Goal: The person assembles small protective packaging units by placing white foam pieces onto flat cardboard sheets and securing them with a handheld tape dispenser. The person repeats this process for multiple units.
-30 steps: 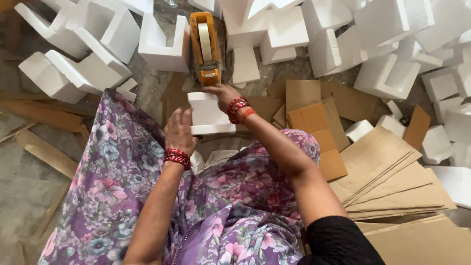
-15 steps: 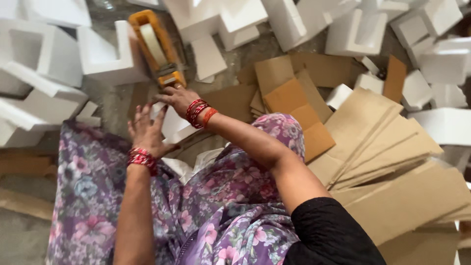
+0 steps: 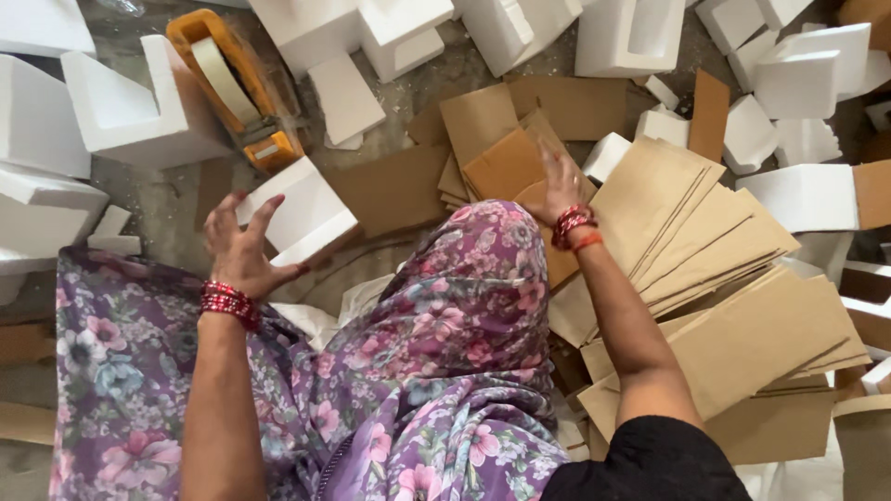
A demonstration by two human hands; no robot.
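Setting: bare grey concrete floor (image 3: 167,199), dusty w/ white crumbs. White foam blocks (image 3: 631,32) scattered along top; flat brown cardboard sheets (image 3: 742,343) stacked at right. Soft, even light; no walls visible.

We see soft, even daylight, bright on the white foam blocks (image 3: 130,111), which nearly wash out. Shadows are faint. The right hand (image 3: 561,186) blurs slightly; edges bend outward.
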